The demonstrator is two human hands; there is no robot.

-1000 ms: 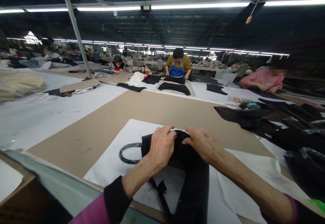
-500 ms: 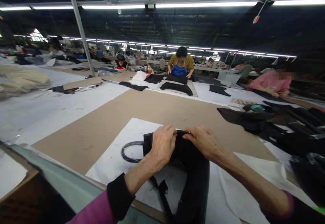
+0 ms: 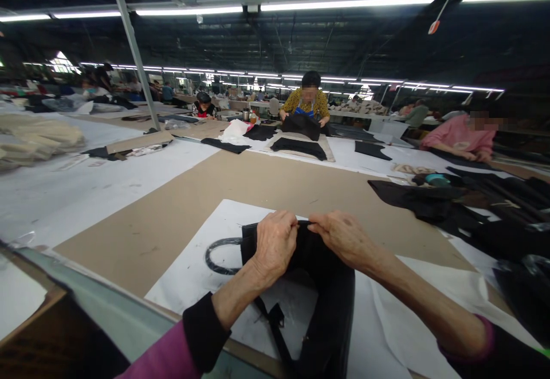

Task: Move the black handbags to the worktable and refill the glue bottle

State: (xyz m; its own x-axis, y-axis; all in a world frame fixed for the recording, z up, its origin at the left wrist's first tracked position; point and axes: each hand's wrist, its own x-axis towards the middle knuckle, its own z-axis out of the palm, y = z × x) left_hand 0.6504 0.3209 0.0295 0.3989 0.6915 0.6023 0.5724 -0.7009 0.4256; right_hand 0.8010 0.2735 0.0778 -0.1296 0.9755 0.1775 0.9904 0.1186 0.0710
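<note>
A black bag [image 3: 330,304], seemingly unfinished, stands on white paper [image 3: 223,218] right in front of me. Its plastic-wrapped loop handle [image 3: 215,257] sticks out to the left, and a black strap [image 3: 277,324] hangs at the near side. My left hand [image 3: 277,239] pinches the far top edge of the bag. Just to the right, my right hand [image 3: 339,233] grips the same edge between thumb and fingers. A short stretch of edge shows between the two hands. The fingertips of my left hand are partly hidden.
Brown board [image 3: 184,196] covers the table around the white paper. Dark fabric pieces [image 3: 421,201] lie to the right, cream fabric [image 3: 38,138] at far left. A metal pole [image 3: 133,47] rises behind. A co-worker in a yellow top [image 3: 315,104] and one in pink [image 3: 455,135] work across the table.
My hands stay on the bag's edge, with my right hand shifted very slightly left. Across the table, the co-worker in yellow has lifted a black fabric piece.
</note>
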